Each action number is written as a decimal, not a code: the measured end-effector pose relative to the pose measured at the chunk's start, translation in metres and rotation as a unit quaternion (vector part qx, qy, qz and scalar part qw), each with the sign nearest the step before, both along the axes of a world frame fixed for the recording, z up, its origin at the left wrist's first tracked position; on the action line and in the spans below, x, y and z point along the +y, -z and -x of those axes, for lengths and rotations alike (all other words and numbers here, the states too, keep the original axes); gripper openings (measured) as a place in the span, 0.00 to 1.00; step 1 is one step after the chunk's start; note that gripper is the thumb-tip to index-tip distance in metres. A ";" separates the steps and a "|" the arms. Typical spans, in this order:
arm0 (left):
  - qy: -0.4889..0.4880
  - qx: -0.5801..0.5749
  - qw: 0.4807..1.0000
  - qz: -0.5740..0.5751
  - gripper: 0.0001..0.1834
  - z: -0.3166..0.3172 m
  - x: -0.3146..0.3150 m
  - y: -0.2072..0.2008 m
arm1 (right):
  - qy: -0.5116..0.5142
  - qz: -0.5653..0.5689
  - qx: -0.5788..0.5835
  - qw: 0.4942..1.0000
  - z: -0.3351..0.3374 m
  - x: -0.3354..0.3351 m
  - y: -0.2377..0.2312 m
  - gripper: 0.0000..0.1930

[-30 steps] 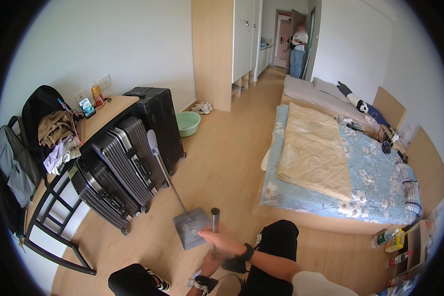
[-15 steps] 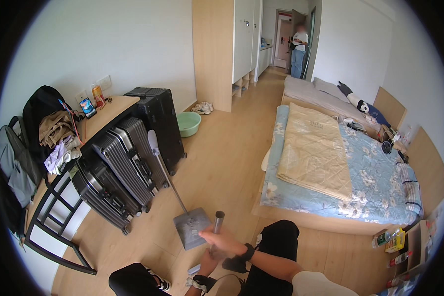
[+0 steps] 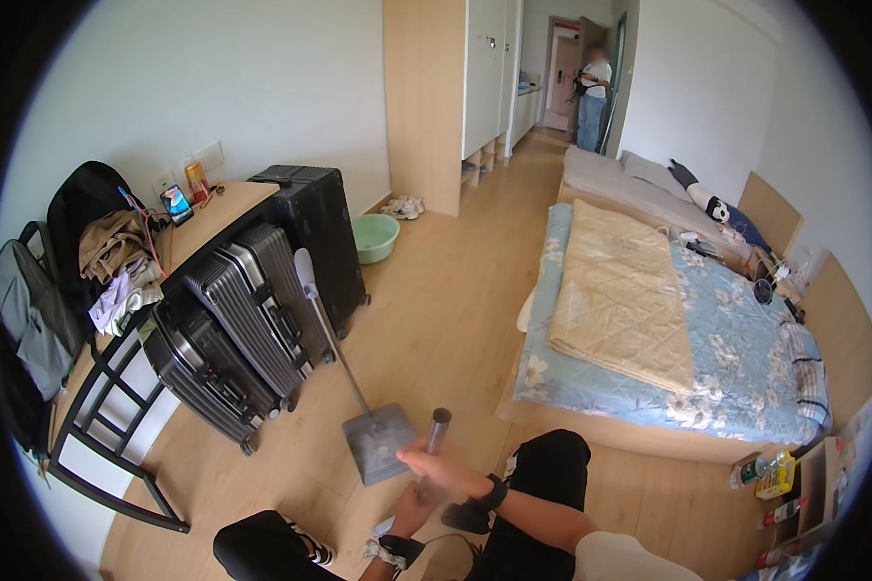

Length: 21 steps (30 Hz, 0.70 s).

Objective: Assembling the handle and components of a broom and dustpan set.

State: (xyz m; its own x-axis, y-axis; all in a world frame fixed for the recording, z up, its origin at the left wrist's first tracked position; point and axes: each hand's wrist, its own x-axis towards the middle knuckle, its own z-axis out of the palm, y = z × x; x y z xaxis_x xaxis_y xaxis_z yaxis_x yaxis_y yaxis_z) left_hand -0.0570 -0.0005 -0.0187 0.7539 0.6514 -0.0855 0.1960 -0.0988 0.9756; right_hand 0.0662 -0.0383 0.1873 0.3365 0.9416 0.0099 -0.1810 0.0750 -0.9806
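Observation:
My right hand (image 3: 441,472) is closed round a grey metal tube (image 3: 439,431), whose open round end points up and away from me. My left hand (image 3: 415,511) is closed just below it, apparently on the lower part of the same tube; its fingers are partly blurred. A small pale grey piece (image 3: 384,527) shows beside the left wrist, too covered to name. Just beyond my hands, a grey dustpan (image 3: 383,447) lies on the floor, its long handle (image 3: 334,339) slanting up towards the suitcases. Both forearms cross in front of my black-trousered legs.
Black suitcases (image 3: 252,324) stand under a wooden desk (image 3: 218,218) at left, near a green basin (image 3: 375,238). On the right is a bed (image 3: 722,334) with a folded beige quilt (image 3: 620,290). Bottles (image 3: 752,469) stand by a low shelf. A person (image 3: 593,92) stands in the far doorway.
The whole view has shifted slightly. Both hands keep their hold on the tube, and its upper end sits a little further right and lower in the picture.

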 end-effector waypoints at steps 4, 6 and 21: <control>0.079 0.123 0.989 0.004 0.27 0.004 0.000 0.017 | -0.090 0.012 0.050 0.995 -0.010 0.005 0.013 0.18; 0.057 0.077 0.995 0.007 0.28 0.001 -0.007 0.030 | -0.076 0.027 0.058 0.995 -0.012 0.008 0.017 0.18; 0.059 0.066 0.995 -0.041 0.28 -0.010 0.000 0.066 | -0.042 0.005 0.079 0.996 -0.019 0.007 0.020 0.20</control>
